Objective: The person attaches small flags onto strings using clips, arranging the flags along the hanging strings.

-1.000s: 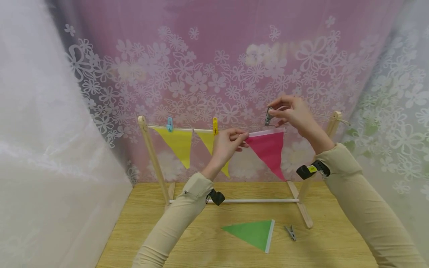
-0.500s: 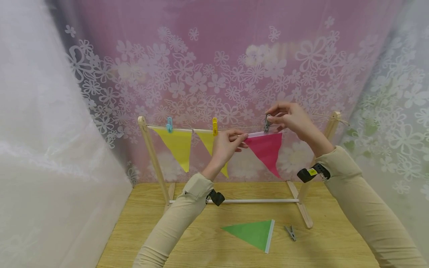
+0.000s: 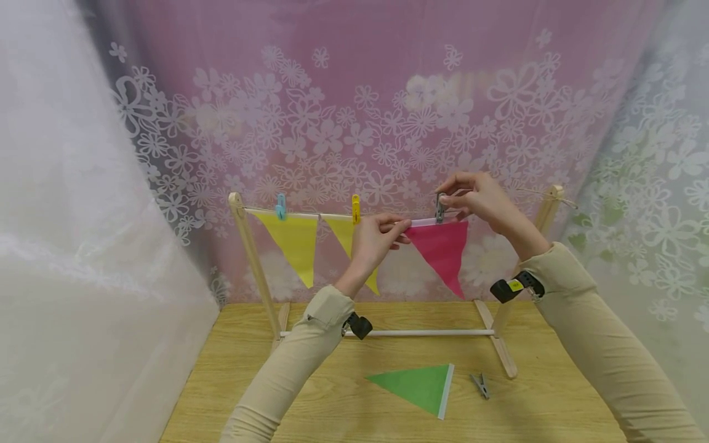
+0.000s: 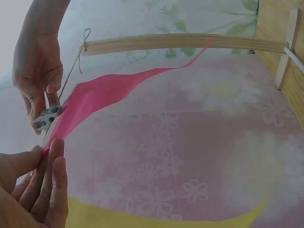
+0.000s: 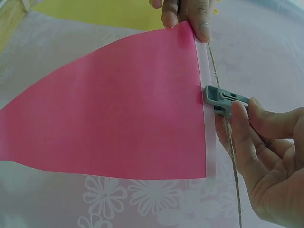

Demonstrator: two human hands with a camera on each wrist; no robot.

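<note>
A pink triangular pennant [image 3: 440, 246] with a white top strip hangs at the string [image 5: 236, 190]. My left hand [image 3: 376, 240] pinches its upper left corner between thumb and fingers. In my right hand [image 3: 479, 200] a grey clothespin [image 5: 221, 99] is held by its handles, its mouth over the white strip and the string near the middle of the pennant's top edge. Left of my hands, two yellow pennants [image 3: 290, 243] hang from the same line, one under a blue clothespin [image 3: 280, 207], the other under a yellow clothespin [image 3: 356, 209] and partly hidden by my left hand.
A wooden stand [image 3: 256, 271] carries the string between two posts, joined low down by a white rod [image 3: 432, 332]. On the wooden table [image 3: 321, 406] lie a green pennant [image 3: 418, 387] and another grey clothespin [image 3: 480, 386]. Flower-patterned curtains [image 3: 360, 92] surround the table.
My right hand has come down slightly with the grey clothespin, from above the string onto the pink pennant's top strip. My left hand stays at the pennant's corner.
</note>
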